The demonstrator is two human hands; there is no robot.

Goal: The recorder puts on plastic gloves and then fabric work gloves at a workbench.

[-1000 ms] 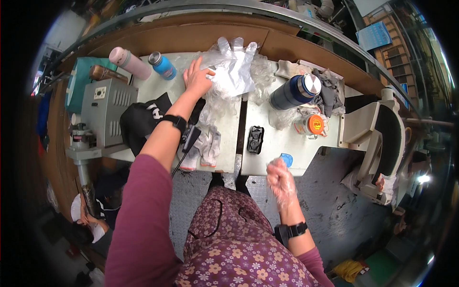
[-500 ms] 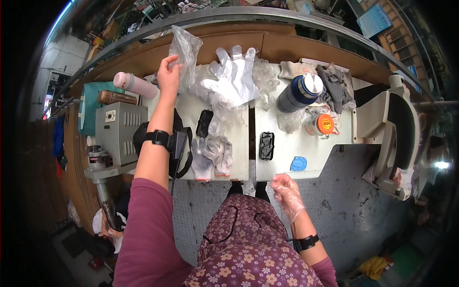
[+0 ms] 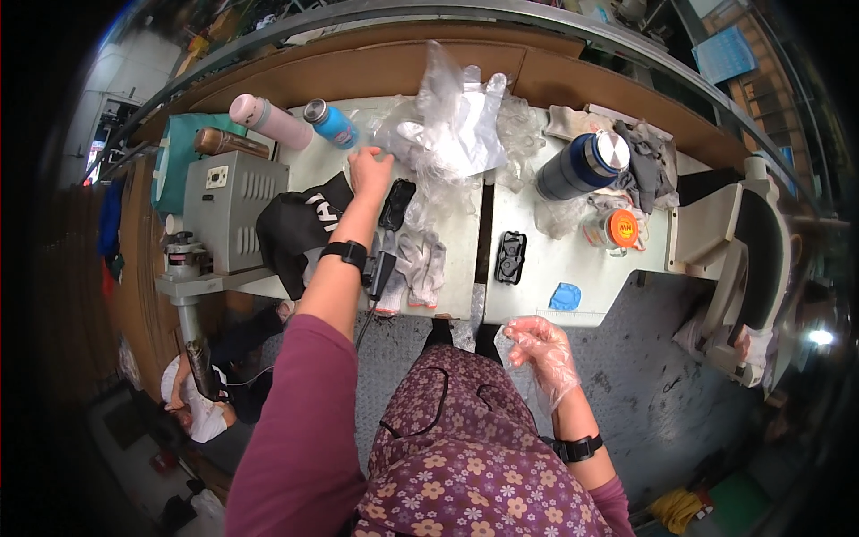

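My bare left hand (image 3: 369, 172) reaches over the table beside a blue bottle (image 3: 331, 123), fingers bent but apart, with nothing visible in them. To its right, a clear plastic bag (image 3: 441, 85) stands up from a heap of crumpled plastic. Disposable plastic gloves (image 3: 474, 130) lie against that heap. My right hand (image 3: 542, 351) wears a clear plastic glove and hovers off the table's front edge. Its fingers are curled together; I cannot make out what, if anything, lies between them. Nearest to it on the table is a flat blue piece (image 3: 565, 296).
Grey knit gloves (image 3: 420, 268) and two black moulded parts (image 3: 511, 257) lie mid-table. A dark blue flask (image 3: 582, 166) and an orange-lidded jar (image 3: 617, 230) stand right. At left are a black bag (image 3: 300, 224), a grey machine box (image 3: 234, 210) and a pink bottle (image 3: 270, 122).
My left hand has let go of the plastic bag and moved right and nearer to me. The bag now stands farther right, and the blue bottle shows. My right hand stays near the table edge.
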